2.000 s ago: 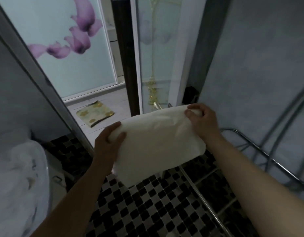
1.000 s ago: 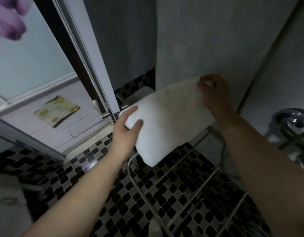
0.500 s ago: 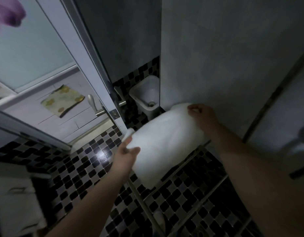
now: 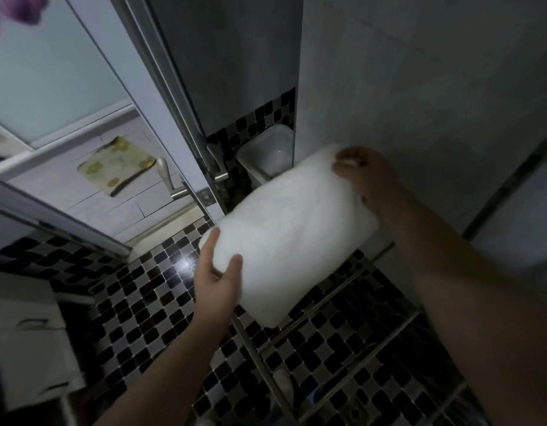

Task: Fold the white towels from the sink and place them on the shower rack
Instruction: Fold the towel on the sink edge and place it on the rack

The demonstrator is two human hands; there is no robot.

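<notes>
Folded white terry towel (image 4: 292,238), a thick soft rectangle, is held slanted in the air between both hands. It hangs over the far end of the chrome wire shower rack (image 4: 261,368), close to the grey tiled wall. Whether its lower edge touches the bars cannot be told.

Left hand (image 4: 218,278) grips the near left end, thumb on top and fingers curled beneath. Right hand (image 4: 369,176) pinches the far right corner, fingers hooked over the edge.

Handling, by judgement:
- Light and limp. The middle sags slightly between the two grips.
- Not fragile or slippery, but the fold will probably open if one end is dropped first.
- Best held at the two opposite ends, as now, and lowered flat across several bars.
- The gaps between the bars are wide, so a loose corner could droop through.

Containers:
- Small white plastic bin (image 4: 270,155) stands on the black-and-silver mosaic floor (image 4: 137,302) in the corner behind the towel. Nothing shows inside it.
- The visible rack bars carry nothing. A pale object shows below them, too dim to identify.
</notes>
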